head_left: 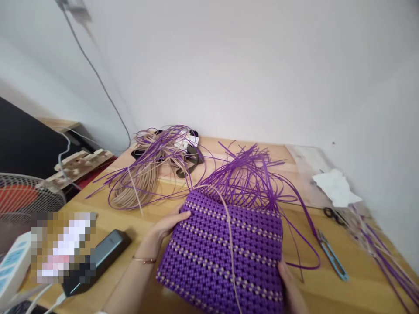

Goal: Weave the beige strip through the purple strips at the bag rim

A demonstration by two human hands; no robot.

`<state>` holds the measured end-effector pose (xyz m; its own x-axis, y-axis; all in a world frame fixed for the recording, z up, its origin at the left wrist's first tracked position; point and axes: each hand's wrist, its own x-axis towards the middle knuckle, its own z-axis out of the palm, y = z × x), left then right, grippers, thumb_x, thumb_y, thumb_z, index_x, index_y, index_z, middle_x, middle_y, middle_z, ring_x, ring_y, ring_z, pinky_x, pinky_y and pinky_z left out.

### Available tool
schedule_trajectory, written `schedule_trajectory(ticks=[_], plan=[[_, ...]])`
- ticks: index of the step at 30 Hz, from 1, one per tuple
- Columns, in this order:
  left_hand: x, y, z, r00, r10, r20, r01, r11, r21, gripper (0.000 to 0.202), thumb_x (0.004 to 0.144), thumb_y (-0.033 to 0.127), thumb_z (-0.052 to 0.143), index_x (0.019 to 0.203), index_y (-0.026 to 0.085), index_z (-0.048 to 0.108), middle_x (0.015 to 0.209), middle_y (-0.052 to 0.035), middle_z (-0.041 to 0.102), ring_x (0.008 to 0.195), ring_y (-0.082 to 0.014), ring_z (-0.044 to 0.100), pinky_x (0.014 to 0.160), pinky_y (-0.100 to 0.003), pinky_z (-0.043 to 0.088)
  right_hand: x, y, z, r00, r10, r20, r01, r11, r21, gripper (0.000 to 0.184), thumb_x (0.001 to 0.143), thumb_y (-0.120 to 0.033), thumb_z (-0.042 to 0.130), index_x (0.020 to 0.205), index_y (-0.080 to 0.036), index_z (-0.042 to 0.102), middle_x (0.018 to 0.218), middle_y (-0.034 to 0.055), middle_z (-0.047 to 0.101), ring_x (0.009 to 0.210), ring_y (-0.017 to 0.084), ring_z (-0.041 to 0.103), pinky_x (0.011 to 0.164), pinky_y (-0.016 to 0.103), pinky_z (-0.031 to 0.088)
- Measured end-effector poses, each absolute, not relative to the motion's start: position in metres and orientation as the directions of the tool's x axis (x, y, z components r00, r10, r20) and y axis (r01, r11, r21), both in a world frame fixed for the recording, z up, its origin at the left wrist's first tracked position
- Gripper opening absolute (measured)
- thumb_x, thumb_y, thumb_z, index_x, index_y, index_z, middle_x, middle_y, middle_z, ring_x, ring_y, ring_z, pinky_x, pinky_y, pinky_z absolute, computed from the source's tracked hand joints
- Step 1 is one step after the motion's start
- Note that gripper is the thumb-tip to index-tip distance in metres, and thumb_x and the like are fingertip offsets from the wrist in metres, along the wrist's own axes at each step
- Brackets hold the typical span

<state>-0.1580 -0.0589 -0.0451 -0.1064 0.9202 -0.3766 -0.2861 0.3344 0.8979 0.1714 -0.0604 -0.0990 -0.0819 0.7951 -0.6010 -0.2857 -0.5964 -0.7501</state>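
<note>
A woven purple basket body (203, 237) with beige-dotted rows lies tilted toward me on the wooden table. Many loose purple strands (244, 168) fan out from its far edge. One beige strand (229, 231) hangs across its face. My left hand (170, 222) grips the left side, thumb on the front and the other fingers hidden behind. On the right side, my right hand (288, 285) holds the lower edge, its thumb showing and the rest out of sight.
Coiled beige and purple strands (140, 179) lie at the back left. Blue thread snips (334, 257), black-handled scissors (334, 214), white tissue (337, 187) and strand scraps (376, 248) are at right. A dark power bank (111, 248), a power strip (16, 261) and a fan (26, 196) stand at left.
</note>
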Motion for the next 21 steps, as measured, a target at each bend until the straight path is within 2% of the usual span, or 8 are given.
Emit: schedule_trajectory(ticks=[3,6,9,13,17,21], plan=[[-0.154,-0.061,-0.033,-0.140,0.938,-0.318,-0.262,0.275,0.925,0.065,0.052,0.037,0.077,0.111,0.020,0.057,0.121,-0.0096,0.058,0.116,-0.0292,0.050,0.103,-0.041,0.034,0.177,-0.066,-0.105,-0.111,0.839,-0.533,-0.314,-0.539,-0.782,0.067,0.059,-0.051,0.069,0.120,-0.030,0.054,0.124,0.0052,0.054,0.115,0.028,0.050,0.090,0.045,0.046],[-0.147,-0.074,-0.023,-0.197,0.950,-0.243,-0.241,0.193,0.951,0.063,0.053,0.034,0.077,0.111,0.019,0.056,0.113,-0.0086,0.062,0.109,-0.0297,0.054,0.098,-0.043,0.038,0.180,-0.068,-0.102,-0.072,0.913,-0.401,-0.268,-0.405,-0.874,0.066,0.059,-0.050,0.068,0.119,-0.026,0.055,0.123,0.0069,0.056,0.115,0.029,0.050,0.094,0.045,0.043],[-0.139,-0.087,-0.018,-0.231,0.966,-0.115,-0.228,0.061,0.972,0.059,0.050,0.032,0.078,0.104,0.018,0.058,0.105,-0.0074,0.064,0.104,-0.0285,0.057,0.094,-0.040,0.041,0.176,-0.064,-0.083,-0.059,0.972,-0.226,-0.207,-0.233,-0.950,0.069,0.054,-0.048,0.068,0.117,-0.025,0.055,0.123,0.0049,0.055,0.118,0.028,0.046,0.098,0.042,0.039],[-0.125,-0.099,-0.020,-0.286,0.958,0.004,-0.242,-0.076,0.967,0.058,0.050,0.029,0.078,0.103,0.017,0.056,0.104,-0.0060,0.064,0.098,-0.0240,0.059,0.092,-0.038,0.043,0.171,-0.054,-0.050,-0.086,0.994,-0.070,-0.160,-0.083,-0.984,0.058,0.061,-0.045,0.064,0.115,-0.025,0.055,0.121,0.0031,0.057,0.115,0.025,0.050,0.097,0.040,0.041],[-0.111,-0.105,-0.026,-0.348,0.937,0.033,-0.267,-0.132,0.955,0.060,0.048,0.030,0.079,0.100,0.015,0.055,0.100,-0.0066,0.065,0.094,-0.0224,0.060,0.091,-0.039,0.043,0.173,-0.047,-0.030,-0.018,1.000,-0.002,-0.066,-0.003,-0.998,0.050,0.065,-0.040,0.061,0.112,-0.023,0.056,0.118,0.0017,0.059,0.111,0.022,0.053,0.098,0.038,0.039],[-0.099,-0.109,-0.029,-0.373,0.928,-0.010,-0.347,-0.130,0.929,0.062,0.047,0.030,0.080,0.101,0.015,0.055,0.100,-0.0071,0.065,0.092,-0.0214,0.061,0.090,-0.039,0.044,0.176,-0.033,-0.026,-0.004,0.999,0.036,0.035,0.036,-0.999,0.049,0.069,-0.040,0.054,0.115,-0.023,0.054,0.118,0.0011,0.059,0.108,0.021,0.054,0.097,0.037,0.040]])
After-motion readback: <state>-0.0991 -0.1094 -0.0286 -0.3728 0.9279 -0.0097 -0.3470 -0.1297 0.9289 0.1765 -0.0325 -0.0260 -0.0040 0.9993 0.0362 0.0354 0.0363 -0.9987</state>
